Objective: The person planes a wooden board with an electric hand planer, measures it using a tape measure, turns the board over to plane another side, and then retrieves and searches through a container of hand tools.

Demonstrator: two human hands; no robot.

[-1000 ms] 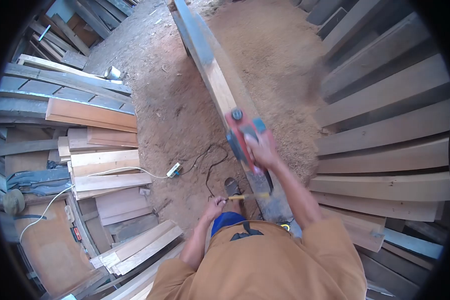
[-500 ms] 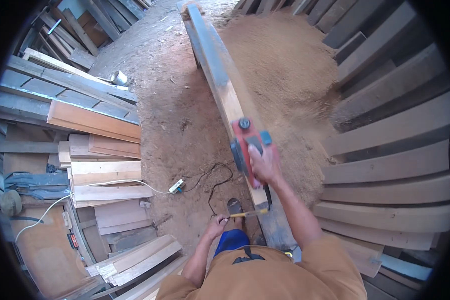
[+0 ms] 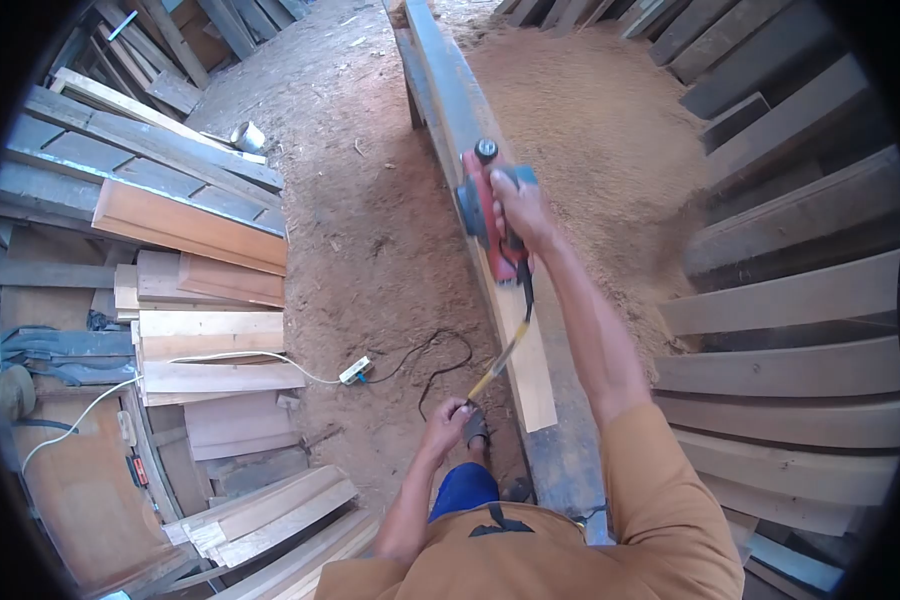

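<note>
My right hand [image 3: 520, 210] is wrapped round the handle of a red and dark electric planer [image 3: 478, 195]. The planer rests on a long board [image 3: 530, 385] that lies along a narrow bench [image 3: 565, 455]. Behind the tool the board's surface is pale and fresh, while ahead of it the wood looks grey. From the planer's rear a power cord [image 3: 497, 368], yellow along one stretch, runs down to my left hand [image 3: 451, 420]. That hand is closed on the cord, to the left of the bench and above my foot.
A white power strip [image 3: 355, 370] lies on the dusty floor, with a dark cord looping from it. Stacked planks [image 3: 215, 325] line the left side. More boards [image 3: 790, 370] lean in a row on the right. Sawdust [image 3: 590, 130] covers the ground beyond the bench.
The planer and my right hand have moved forward along the board, baring more pale wood behind. My left hand has risen slightly, and the cord now slants upward from it.
</note>
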